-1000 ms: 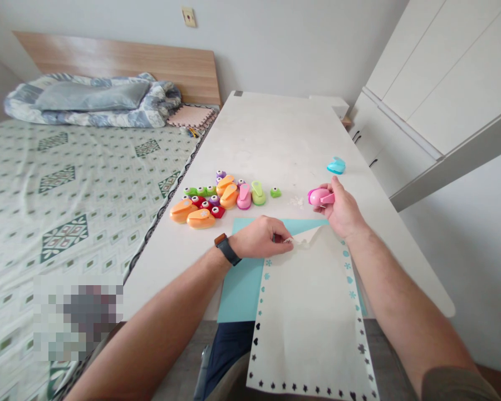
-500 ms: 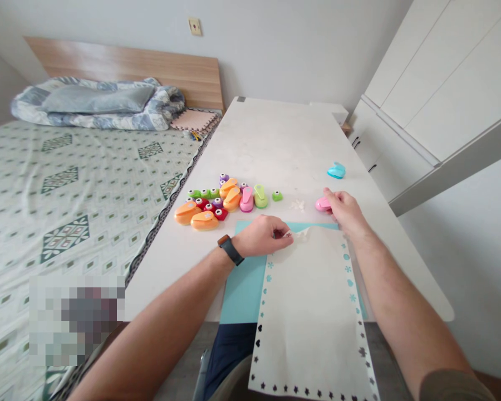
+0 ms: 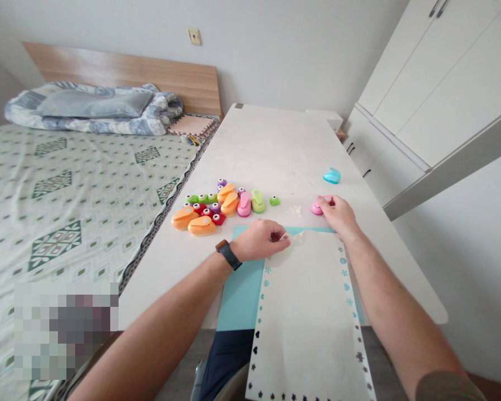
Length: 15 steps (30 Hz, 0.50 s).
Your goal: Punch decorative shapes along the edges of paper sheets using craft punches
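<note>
My left hand (image 3: 263, 239) is closed on the upper left corner of a white sheet of paper (image 3: 307, 312), lifting that edge a little. Small shapes such as stars, hearts and flowers are cut through the paper along its borders. Its lower part hangs past the table's front edge. My right hand (image 3: 338, 214) has its thumb and fingers around a pink craft punch (image 3: 317, 208), which rests on the table beyond the paper's upper right corner. Beneath the paper lies a light blue sheet (image 3: 240, 301). Tiny white paper cutouts (image 3: 294, 210) lie between my hands, just beyond the paper.
Several orange craft punches (image 3: 201, 225), with smaller red, green and purple ones, cluster at the left of the white table (image 3: 271, 145). A lone green punch (image 3: 274, 200) sits beside them. A turquoise punch (image 3: 332, 176) stands farther back right. A bed (image 3: 87, 184) adjoins on the left.
My right hand has settled its grip over the pink punch, thumb now on its near side. My left hand keeps holding the paper's corner. The view has shifted slightly.
</note>
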Tool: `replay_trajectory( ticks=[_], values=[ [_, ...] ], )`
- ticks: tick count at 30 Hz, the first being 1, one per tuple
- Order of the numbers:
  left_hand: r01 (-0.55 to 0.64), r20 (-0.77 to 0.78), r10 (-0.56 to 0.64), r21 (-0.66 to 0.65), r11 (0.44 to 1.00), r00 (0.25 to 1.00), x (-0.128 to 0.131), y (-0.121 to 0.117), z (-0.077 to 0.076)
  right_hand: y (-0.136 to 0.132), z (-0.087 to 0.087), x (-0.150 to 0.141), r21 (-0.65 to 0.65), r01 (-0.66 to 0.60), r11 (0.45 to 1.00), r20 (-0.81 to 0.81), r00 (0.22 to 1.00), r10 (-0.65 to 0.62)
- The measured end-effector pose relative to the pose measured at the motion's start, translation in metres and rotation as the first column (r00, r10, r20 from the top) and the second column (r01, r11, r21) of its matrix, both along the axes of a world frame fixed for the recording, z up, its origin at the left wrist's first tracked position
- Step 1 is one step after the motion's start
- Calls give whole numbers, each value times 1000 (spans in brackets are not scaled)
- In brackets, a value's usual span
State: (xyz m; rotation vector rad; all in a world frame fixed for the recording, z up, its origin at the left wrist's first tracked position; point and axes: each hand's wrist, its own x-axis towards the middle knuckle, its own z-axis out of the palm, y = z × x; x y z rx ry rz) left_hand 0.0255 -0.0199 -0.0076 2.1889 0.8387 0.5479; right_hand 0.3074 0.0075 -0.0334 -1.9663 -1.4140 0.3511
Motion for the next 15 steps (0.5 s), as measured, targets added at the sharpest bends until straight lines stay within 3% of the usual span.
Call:
replay_trajectory(
  ticks=[3,8,12,15],
  values=[
    [9,-1,-9,0,1000,1000,0,0,0,-3,1,-4,38,-52,998,-132,990,56],
    [13,-2,-13,-1,1000,1000,0,0,-1,-7,4,-15,126,-124,984,-409,898,165],
    [4,1,-4,9,1000,1000,0,1,-4,-3,7,-25,159,-130,979,-449,873,189],
    [7,1,-7,11,1000,1000,-1,2,-7,6,14,-39,133,-217,967,-412,875,253]
  ],
)
